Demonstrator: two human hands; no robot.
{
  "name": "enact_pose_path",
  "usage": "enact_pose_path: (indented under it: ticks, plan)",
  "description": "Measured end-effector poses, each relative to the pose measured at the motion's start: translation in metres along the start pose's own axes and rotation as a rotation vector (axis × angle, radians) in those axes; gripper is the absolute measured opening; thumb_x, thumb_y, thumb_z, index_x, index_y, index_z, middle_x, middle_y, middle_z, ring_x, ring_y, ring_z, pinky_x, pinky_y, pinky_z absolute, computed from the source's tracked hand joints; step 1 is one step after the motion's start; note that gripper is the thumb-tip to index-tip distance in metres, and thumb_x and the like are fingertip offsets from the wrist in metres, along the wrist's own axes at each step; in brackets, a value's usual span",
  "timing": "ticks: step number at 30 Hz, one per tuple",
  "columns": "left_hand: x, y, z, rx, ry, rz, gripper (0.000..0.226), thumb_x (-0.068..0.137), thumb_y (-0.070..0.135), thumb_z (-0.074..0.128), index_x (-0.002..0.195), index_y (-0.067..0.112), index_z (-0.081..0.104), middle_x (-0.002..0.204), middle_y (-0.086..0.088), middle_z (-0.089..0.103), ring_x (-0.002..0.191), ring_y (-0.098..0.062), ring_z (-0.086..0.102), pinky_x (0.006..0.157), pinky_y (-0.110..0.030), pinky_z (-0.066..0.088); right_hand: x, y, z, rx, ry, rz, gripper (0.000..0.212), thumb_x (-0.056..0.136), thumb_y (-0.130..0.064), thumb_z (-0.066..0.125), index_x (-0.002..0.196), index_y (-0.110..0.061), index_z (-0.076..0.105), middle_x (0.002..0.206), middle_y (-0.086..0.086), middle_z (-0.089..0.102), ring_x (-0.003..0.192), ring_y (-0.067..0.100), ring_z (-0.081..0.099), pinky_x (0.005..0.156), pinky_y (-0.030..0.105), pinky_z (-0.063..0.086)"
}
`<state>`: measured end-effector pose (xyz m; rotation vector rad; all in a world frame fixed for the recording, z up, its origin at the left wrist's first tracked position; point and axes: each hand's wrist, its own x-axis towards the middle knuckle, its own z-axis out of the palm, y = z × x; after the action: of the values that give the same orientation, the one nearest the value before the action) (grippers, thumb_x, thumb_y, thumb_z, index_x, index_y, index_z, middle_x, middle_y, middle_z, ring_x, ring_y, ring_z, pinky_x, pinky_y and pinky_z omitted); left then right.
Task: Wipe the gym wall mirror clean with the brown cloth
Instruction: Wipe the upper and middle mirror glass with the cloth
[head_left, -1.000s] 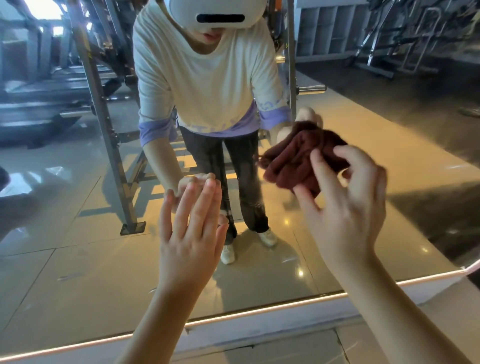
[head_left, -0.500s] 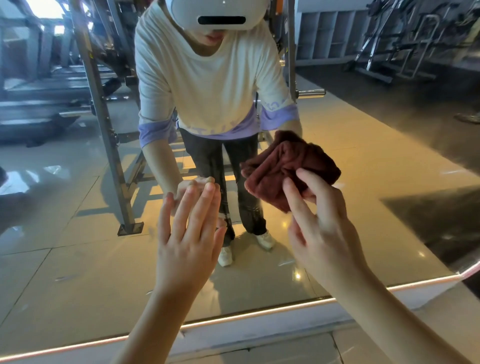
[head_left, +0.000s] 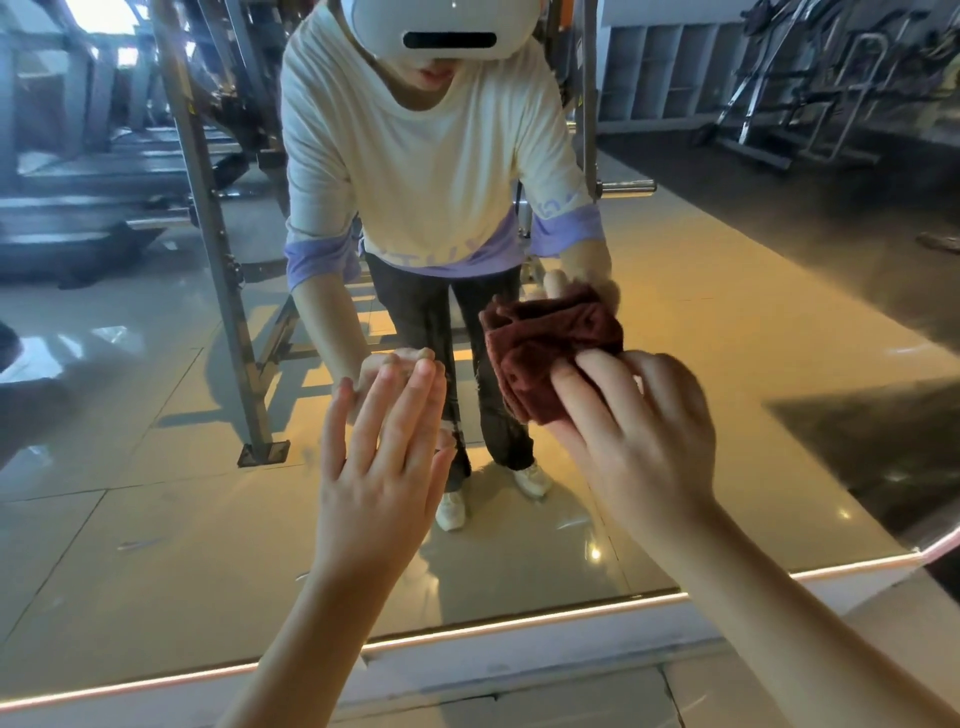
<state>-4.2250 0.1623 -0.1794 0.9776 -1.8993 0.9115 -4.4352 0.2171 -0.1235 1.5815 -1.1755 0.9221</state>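
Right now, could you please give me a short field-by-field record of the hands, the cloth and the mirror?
left hand: fingers straight, flat against the mirror
right hand: holds the brown cloth against the glass, fingers over it
cloth state: bunched, to the right of the left hand, not touching it
mirror view: reflects the person and a metal rack
lower edge: lit strip along the mirror's base

mirror (head_left: 130, 519) on a white ledge (head_left: 519, 662) above floor tiles (head_left: 571, 704); the flat left hand (head_left: 379, 467) and the cloth (head_left: 530, 384) rest against its glass.
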Motion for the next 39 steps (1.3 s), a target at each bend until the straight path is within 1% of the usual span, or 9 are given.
enact_pose_path:
  ticks: [5,11,17,21,24,27,32,36,39]
  plan:
    - [-0.001,0.0,0.0,-0.008,-0.006,-0.012,0.071,0.094,0.023,0.068,0.152,0.007,0.031,0.155,-0.01,0.033,0.146,-0.027,0.026,0.124,-0.049,0.016,0.005,-0.002,-0.002,0.107,0.134,0.449,0.03,0.091,-0.024,0.072,0.11,-0.009,0.053,0.1,0.016,0.066,0.09,0.027,0.053,0.072,0.035,0.048]
    - [0.0,-0.002,0.0,-0.009,-0.001,0.009,0.074,0.091,0.022,0.071,0.152,0.007,0.032,0.154,-0.01,0.034,0.143,-0.028,0.031,0.122,-0.049,0.019,-0.008,-0.031,0.002,0.084,-0.069,0.25,0.018,0.095,-0.016,0.061,0.109,-0.006,0.066,0.115,0.016,0.057,0.098,0.027,0.054,0.078,0.032,0.051]
    - [0.0,-0.005,-0.001,-0.023,-0.008,0.017,0.072,0.09,0.02,0.073,0.15,0.007,0.036,0.155,-0.01,0.033,0.143,-0.029,0.032,0.123,-0.048,0.015,-0.002,-0.019,0.002,0.025,0.011,0.471,0.033,0.094,-0.019,0.067,0.119,0.003,0.064,0.136,0.013,0.044,0.115,0.033,0.048,0.098,0.037,0.043]
    - [-0.001,-0.006,0.001,-0.019,0.007,0.029,0.069,0.091,0.022,0.072,0.149,0.007,0.039,0.154,-0.01,0.035,0.145,-0.027,0.029,0.123,-0.048,0.017,-0.019,-0.041,0.002,0.097,-0.153,0.235,0.029,0.093,-0.016,0.064,0.118,-0.001,0.065,0.141,0.013,0.042,0.117,0.033,0.048,0.1,0.039,0.042]
    - [-0.002,-0.007,0.001,-0.028,-0.003,0.024,0.066,0.093,0.024,0.069,0.149,0.007,0.039,0.154,-0.01,0.035,0.146,-0.027,0.028,0.123,-0.048,0.016,-0.01,-0.018,-0.006,0.032,-0.131,0.21,0.022,0.09,-0.017,0.065,0.11,-0.009,0.07,0.144,0.018,0.046,0.126,0.037,0.043,0.107,0.052,0.033]
    - [-0.003,-0.006,0.002,-0.028,-0.014,0.012,0.065,0.094,0.022,0.068,0.15,0.007,0.039,0.155,-0.01,0.035,0.145,-0.028,0.03,0.123,-0.05,0.018,-0.007,-0.019,0.002,0.127,-0.114,0.289,0.019,0.091,-0.014,0.062,0.106,-0.004,0.069,0.141,0.026,0.049,0.131,0.043,0.042,0.107,0.057,0.037]
    - [0.0,-0.001,0.0,-0.011,0.001,-0.009,0.066,0.093,0.022,0.069,0.15,0.007,0.038,0.154,-0.009,0.035,0.145,-0.027,0.03,0.123,-0.049,0.019,-0.012,-0.012,0.003,0.042,-0.035,0.262,0.016,0.093,-0.014,0.063,0.102,-0.004,0.072,0.118,0.024,0.064,0.111,0.034,0.049,0.093,0.045,0.043]
    - [0.0,0.002,0.0,-0.004,-0.005,-0.016,0.069,0.091,0.025,0.071,0.148,0.005,0.039,0.153,-0.01,0.036,0.141,-0.031,0.037,0.122,-0.05,0.02,-0.011,-0.015,0.006,0.127,0.096,0.558,0.017,0.088,-0.013,0.072,0.099,-0.001,0.07,0.115,0.023,0.061,0.107,0.035,0.052,0.093,0.046,0.045]
    - [-0.001,0.002,0.002,0.006,-0.015,-0.018,0.07,0.092,0.027,0.071,0.15,0.005,0.037,0.153,-0.01,0.035,0.14,-0.031,0.037,0.121,-0.051,0.021,-0.018,-0.03,0.01,0.148,0.054,0.453,0.014,0.088,-0.013,0.07,0.099,-0.004,0.069,0.111,0.021,0.062,0.107,0.034,0.053,0.096,0.054,0.044]
